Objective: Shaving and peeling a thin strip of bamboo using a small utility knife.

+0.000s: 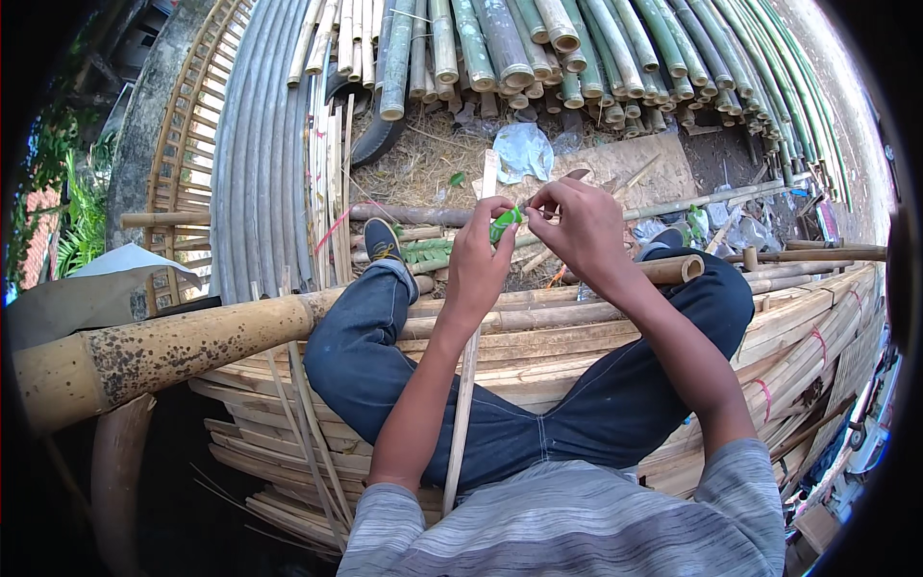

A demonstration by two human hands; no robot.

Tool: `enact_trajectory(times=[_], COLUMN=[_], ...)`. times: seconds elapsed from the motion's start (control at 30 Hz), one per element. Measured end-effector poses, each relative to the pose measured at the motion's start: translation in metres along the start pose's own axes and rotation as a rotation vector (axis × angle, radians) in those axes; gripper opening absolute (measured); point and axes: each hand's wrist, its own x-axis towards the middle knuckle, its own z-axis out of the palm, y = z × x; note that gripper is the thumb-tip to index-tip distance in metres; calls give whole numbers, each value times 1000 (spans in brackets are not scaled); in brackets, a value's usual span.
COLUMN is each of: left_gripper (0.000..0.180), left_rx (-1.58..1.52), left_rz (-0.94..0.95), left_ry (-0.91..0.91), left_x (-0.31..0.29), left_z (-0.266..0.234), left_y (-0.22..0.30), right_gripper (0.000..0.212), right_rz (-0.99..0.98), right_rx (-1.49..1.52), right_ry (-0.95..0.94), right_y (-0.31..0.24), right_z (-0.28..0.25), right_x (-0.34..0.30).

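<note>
My left hand (478, 252) is closed around a small shiny green packet (502, 224), held between thumb and fingers. At the packet's right end, my right hand (580, 231) pinches with thumb and forefinger. A dark brown pointed tip, like a blade (577, 174), shows just beyond the right knuckles; whether that hand holds it I cannot tell. A long pale bamboo strip (465, 404) runs from my lap up past the left hand, its far end showing above the fingers. Both hands are in front of me, over the ground between my feet.
I sit on stacked split bamboo (519, 344). A thick spotted bamboo pole (192, 351) juts in from the left. Green bamboo poles (500, 48) are piled ahead, beside grey corrugated sheets (269, 144). A pale blue plastic bag (524, 152) and a brown board (635, 171) lie on the littered ground.
</note>
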Motion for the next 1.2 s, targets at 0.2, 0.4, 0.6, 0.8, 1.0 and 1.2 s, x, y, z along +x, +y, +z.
enact_trajectory(times=[0.2, 0.4, 0.6, 0.8, 1.0, 1.2], left_gripper=[24, 23, 23, 23, 24, 24], left_rx=[-3, -22, -53, -75, -39, -61], left_rz=[16, -3, 17, -1, 6, -6], left_ry=[6, 9, 18, 19, 33, 47], left_x=[0, 0, -1, 0, 0, 2], left_z=[-1, -1, 1, 0, -4, -4], left_y=[2, 1, -1, 2, 7, 5], right_gripper=[15, 14, 14, 14, 14, 12], right_rz=[18, 39, -24, -60, -106, -107], right_rx=[10, 47, -18, -10, 22, 48], right_ry=[19, 51, 44, 49, 38, 81], right_y=[-2, -1, -2, -3, 0, 0], right_z=[1, -2, 3, 5, 7, -2], right_x=[0, 3, -1, -3, -5, 1])
